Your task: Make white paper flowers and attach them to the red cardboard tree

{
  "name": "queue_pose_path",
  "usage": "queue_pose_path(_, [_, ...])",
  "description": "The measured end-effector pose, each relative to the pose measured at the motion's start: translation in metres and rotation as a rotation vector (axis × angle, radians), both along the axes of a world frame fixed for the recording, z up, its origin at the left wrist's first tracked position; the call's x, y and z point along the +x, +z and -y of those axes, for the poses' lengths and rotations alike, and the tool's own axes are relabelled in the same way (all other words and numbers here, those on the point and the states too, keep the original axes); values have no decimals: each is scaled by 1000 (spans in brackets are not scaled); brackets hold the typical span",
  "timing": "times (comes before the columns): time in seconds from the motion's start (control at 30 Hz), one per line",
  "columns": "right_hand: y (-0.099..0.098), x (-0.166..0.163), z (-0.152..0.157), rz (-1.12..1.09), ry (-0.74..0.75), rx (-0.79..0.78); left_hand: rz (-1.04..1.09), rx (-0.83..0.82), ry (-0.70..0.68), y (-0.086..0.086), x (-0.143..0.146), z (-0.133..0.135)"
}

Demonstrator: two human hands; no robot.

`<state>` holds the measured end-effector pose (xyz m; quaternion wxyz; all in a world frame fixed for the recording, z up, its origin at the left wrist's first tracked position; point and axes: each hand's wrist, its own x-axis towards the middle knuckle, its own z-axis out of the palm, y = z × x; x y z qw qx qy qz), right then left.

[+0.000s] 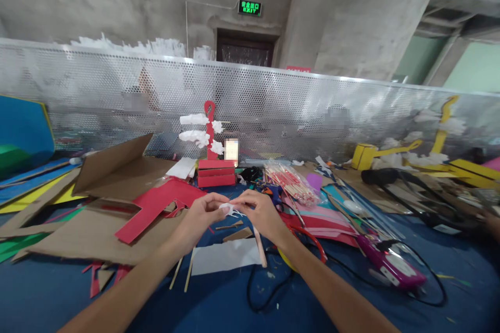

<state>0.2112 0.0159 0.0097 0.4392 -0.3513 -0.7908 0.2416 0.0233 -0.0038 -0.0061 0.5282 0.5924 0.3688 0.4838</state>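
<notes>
My left hand (pixel 203 214) and my right hand (pixel 258 210) meet above the blue table (pixel 219 302). Both pinch a small white tuft of paper (pixel 228 209) between their fingertips. Just beyond the hands stands a red paper tree (pixel 211 130) with white tufts on its branches, set on a red block base (pixel 216 172). A red card cut-out (pixel 156 205) lies left of my left hand, on brown cardboard (pixel 78 229).
A bag of thin sticks (pixel 291 182) lies right of the hands. A purple glue gun (pixel 390 265) with a black cable rests at the right. Yellow card shapes (pixel 390 153) sit far right. A perforated metal screen (pixel 312 109) bounds the table's back.
</notes>
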Motion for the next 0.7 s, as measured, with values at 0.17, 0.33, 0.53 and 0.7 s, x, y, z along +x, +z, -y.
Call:
queue_pose_path(0.17, [1, 2, 1, 23, -2, -14, 35, -43, 5, 1, 1, 0])
queue_pose_path(0.33, [-5, 1, -5, -135, 120, -229, 76, -74, 26, 5, 2, 1])
queue_pose_path(0.53, [-8, 1, -9, -171, 112, -299, 1, -59, 17, 6, 0, 2])
queue_pose_path(0.7, [-8, 2, -6, -128, 130, -279, -107, 28, 47, 7, -2, 3])
